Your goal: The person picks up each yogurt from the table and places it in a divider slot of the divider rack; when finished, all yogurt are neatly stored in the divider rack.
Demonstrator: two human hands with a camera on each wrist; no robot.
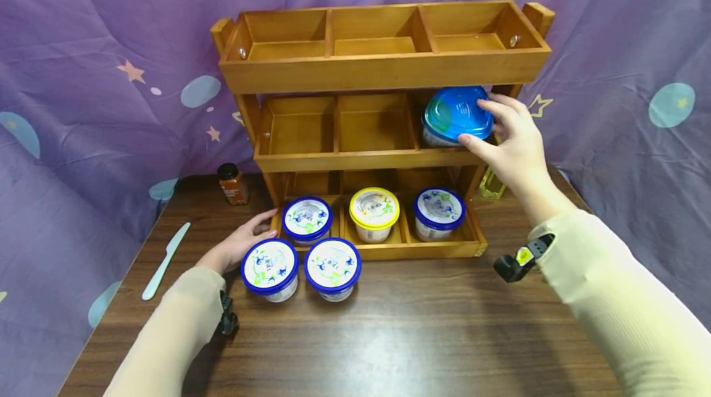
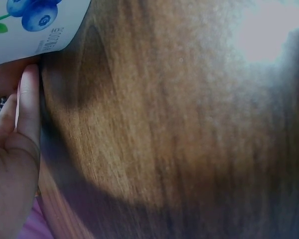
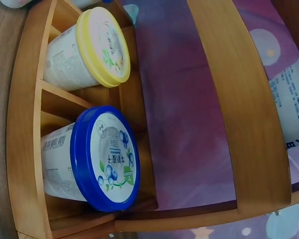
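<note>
Right hand [image 1: 513,137] holding blue-lidded tub [image 1: 458,112], thumb and fingers pinching lid's edge; tub sits tilted in right compartment of rack's [image 1: 383,75] middle shelf, whether base rests there cannot tell; looks like placing or straightening step; next move likely calls for levelling tub, then loosening grip; left hand [image 1: 244,246] holding nothing, fingers loosely extended by bottom tray's [image 1: 389,252] left end; yellow-rimmed cup [image 1: 374,208] in tray's middle compartment; two blue-rimmed cups [image 1: 333,264] on tabletop [image 1: 411,329] in front
</note>
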